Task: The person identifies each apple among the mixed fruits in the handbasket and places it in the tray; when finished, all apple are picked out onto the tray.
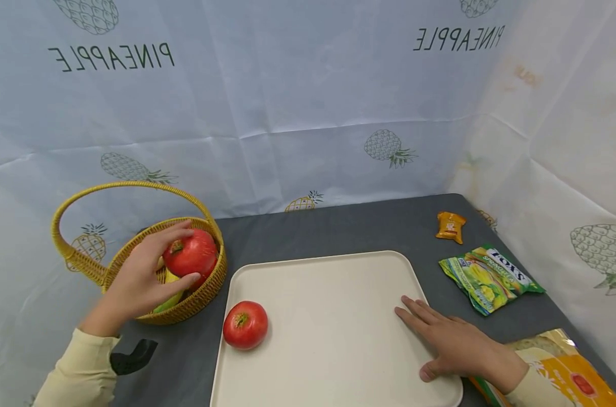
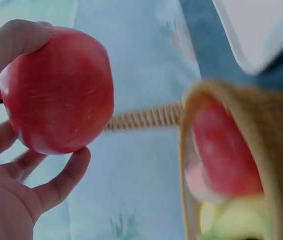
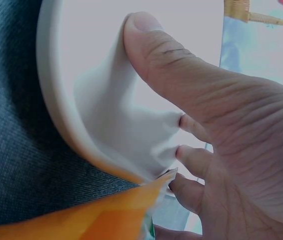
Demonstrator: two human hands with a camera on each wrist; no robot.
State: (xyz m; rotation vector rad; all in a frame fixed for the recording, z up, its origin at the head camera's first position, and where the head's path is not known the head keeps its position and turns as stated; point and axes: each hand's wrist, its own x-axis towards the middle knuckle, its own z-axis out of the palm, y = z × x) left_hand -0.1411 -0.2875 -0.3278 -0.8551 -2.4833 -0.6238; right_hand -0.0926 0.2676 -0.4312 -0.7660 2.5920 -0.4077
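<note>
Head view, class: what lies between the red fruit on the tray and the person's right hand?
Only a bare stretch of the tray lies between the red fruit and the right hand, as the head view shows.

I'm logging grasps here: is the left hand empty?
No, the left wrist view shows the left hand gripping a red fruit between thumb and fingers.
</note>
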